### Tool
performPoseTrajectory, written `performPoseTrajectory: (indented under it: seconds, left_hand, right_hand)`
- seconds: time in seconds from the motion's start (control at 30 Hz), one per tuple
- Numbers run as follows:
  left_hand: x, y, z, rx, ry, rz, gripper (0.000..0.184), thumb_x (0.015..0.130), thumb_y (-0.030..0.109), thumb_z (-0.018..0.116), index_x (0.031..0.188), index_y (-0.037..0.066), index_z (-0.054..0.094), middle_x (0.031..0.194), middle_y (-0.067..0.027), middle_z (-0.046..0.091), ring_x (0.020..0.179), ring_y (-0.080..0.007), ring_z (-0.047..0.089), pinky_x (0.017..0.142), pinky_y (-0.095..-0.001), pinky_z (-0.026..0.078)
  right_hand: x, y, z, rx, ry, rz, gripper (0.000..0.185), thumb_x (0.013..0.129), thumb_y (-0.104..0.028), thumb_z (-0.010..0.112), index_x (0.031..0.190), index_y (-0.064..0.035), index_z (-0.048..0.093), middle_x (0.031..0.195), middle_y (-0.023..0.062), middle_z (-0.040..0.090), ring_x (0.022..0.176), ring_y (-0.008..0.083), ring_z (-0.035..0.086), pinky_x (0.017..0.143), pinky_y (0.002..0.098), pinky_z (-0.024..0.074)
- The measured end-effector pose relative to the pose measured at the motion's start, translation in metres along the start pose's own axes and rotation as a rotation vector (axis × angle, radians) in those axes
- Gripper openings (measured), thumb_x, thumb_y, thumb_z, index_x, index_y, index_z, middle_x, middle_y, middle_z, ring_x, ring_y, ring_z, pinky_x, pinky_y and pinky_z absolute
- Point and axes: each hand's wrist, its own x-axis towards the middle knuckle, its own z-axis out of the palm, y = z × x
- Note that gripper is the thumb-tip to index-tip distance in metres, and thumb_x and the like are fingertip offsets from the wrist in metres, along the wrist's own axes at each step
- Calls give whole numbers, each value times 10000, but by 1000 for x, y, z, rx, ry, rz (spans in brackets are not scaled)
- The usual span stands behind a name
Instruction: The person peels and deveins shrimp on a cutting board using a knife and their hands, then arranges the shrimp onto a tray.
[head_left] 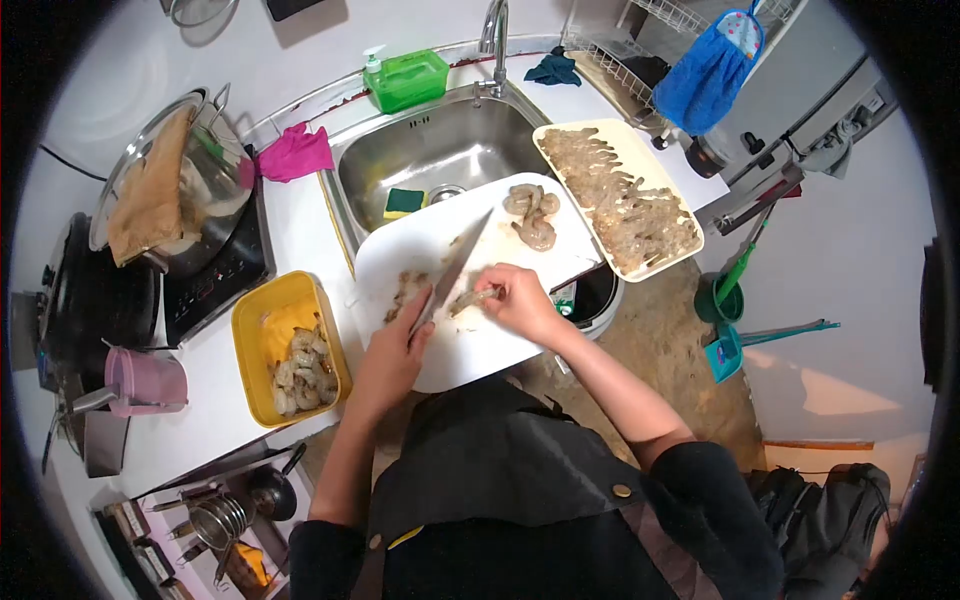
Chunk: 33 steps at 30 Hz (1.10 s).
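Hands, two: the left hand (400,345) is wrapped round the handle of one knife (460,262); the right hand (518,300) pinches one shrimp (470,301) over the middle of one white cutting board (475,360). A small clump of shrimp (535,225) (overlapping, count uncertain) lies near the board's far right corner. One cream tray (635,155) and one yellow tub (264,340) hold many more. Markings on the black cooktop (225,272) are too small to read. The white desk (290,228) carries one steel sink (440,145) containing one sponge (404,204); the floor (655,330) is mottled brown.

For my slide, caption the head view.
Left hand holds a knife, right hand a shrimp, over a white cutting board.
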Motion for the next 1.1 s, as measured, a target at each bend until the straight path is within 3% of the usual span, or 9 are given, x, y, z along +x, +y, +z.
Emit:
performPoseTrajectory:
  seconds: [0.03, 0.1, 0.23, 0.37, 0.5, 0.7, 0.8, 0.93, 1.1]
  left_hand:
    - [-4, 1, -1, 23, -112, -148, 477, 958, 172, 522, 1424, 192, 428, 933, -234, 650, 805, -356, 636, 767, -379, 488]
    - [-11, -8, 3, 41, -135, -99, 478, 947, 168, 533, 1414, 216, 444, 921, -231, 643, 818, -369, 635, 766, -400, 489]
    - [-22, -28, 11, 199, -119, 51, 485, 935, 174, 539, 1403, 271, 457, 863, -208, 623, 806, -383, 626, 741, -440, 487]
    - [-32, -24, 11, 355, -101, 39, 484, 941, 187, 523, 1403, 312, 451, 799, -171, 581, 739, -367, 610, 684, -459, 481]
    - [-36, -17, 7, 448, -89, 10, 490, 938, 188, 524, 1402, 328, 450, 781, -153, 566, 733, -351, 611, 656, -457, 482]
    - [-60, -24, -12, 445, -96, -3, 482, 928, 185, 543, 1385, 322, 475, 818, -160, 594, 756, -365, 612, 681, -454, 479]
    - [-60, -24, -16, 322, -85, 22, 480, 928, 184, 546, 1383, 319, 477, 837, -167, 608, 769, -376, 611, 697, -451, 477]
    - [-40, -13, 3, 320, -36, 26, 477, 931, 181, 540, 1383, 317, 476, 826, -170, 609, 767, -371, 615, 693, -452, 480]
    - [-22, -4, 18, 365, -137, -68, 514, 943, 173, 538, 1422, 318, 421, 876, -201, 609, 827, -390, 613, 743, -453, 473]
  right_hand:
    - [-4, 4, 5, 9, 6, 32, 152, 725, 31, 671, 865, -27, 655, 777, 85, 592, 639, 160, 555, 587, 286, 454]
    - [-12, 8, 13, 29, 21, 99, 144, 727, 41, 663, 858, -21, 661, 784, 86, 605, 638, 158, 563, 584, 282, 454]
    - [-16, 11, 12, -21, 88, -24, 127, 721, 51, 657, 834, -8, 659, 763, 96, 617, 618, 180, 575, 570, 290, 459]
    - [-15, 6, 8, -28, 37, 43, 99, 738, 24, 665, 832, -8, 662, 804, 154, 628, 733, 293, 627, 655, 356, 500]
    - [-13, 7, 4, -114, 6, -31, 130, 718, 39, 659, 839, -8, 662, 816, 146, 630, 790, 314, 623, 728, 375, 507]
    - [-16, 19, -2, -45, 16, -29, 172, 711, 70, 627, 847, -30, 661, 899, 113, 615, 748, 281, 620, 680, 355, 511]
    - [-15, 28, -2, -74, 32, -154, 204, 704, 91, 596, 848, -37, 663, 910, 101, 605, 744, 266, 624, 666, 344, 513]
    - [-15, 31, -1, -86, 29, -180, 226, 694, 101, 577, 843, -42, 669, 886, 96, 604, 759, 265, 626, 669, 345, 513]
    - [-14, 32, 1, -97, 75, -228, 266, 677, 116, 571, 838, -61, 688, 853, 82, 606, 746, 242, 620, 624, 336, 495]
